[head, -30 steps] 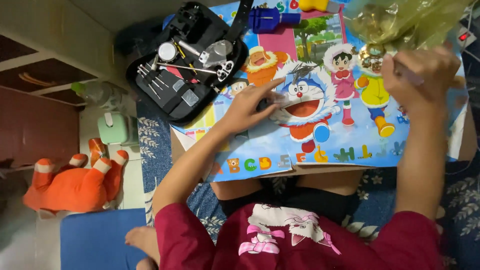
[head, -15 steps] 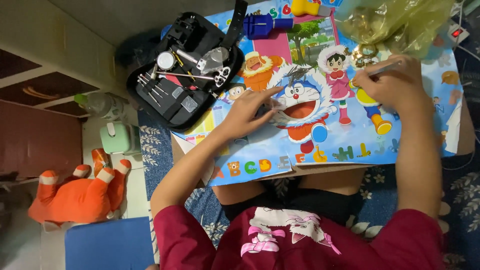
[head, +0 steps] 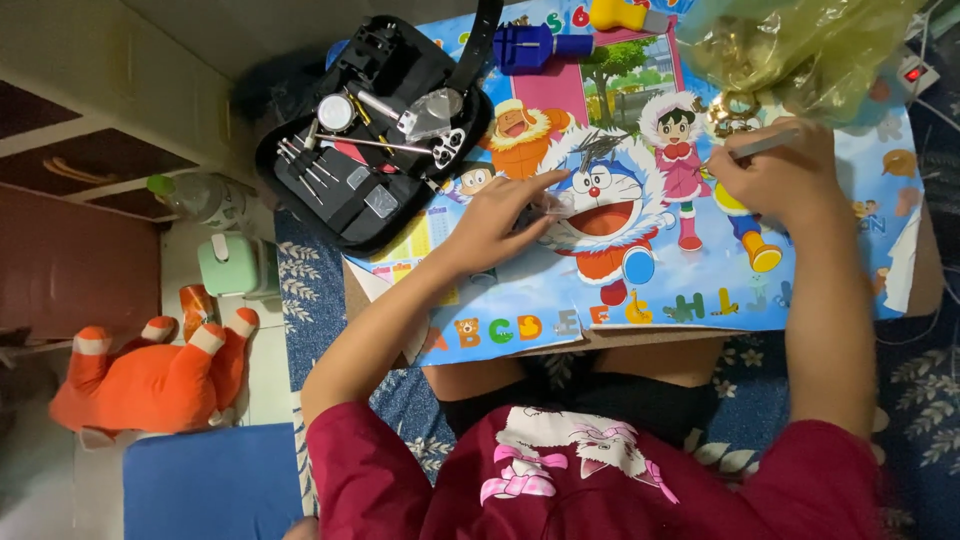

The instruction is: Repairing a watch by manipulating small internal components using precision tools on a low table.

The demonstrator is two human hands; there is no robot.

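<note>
A thin grey tool (head: 762, 146) — pen-like, its tip hidden — is held in the right hand (head: 775, 180), the fingers curled tightly round it near the top of a colourful cartoon mat (head: 700, 290). The tool's free end points toward a crumpled yellow-green plastic bag (head: 800, 45), which lies just beyond the knuckles. The left hand (head: 497, 222) is laid flat on the mat with fingers loosely spread and the index finger stretched out; a small clear piece (head: 553, 205) is touched by the fingertips, though what it is cannot be told. Nothing is gripped by this hand.

Beyond the left hand, an open black tool case (head: 375, 205) is seen at the mat's corner, filled with small metal tools. A blue tool (head: 530, 45) and a yellow one (head: 620, 14) lie at the mat's far edge. An orange plush toy (head: 150, 380) rests on the floor — well apart.
</note>
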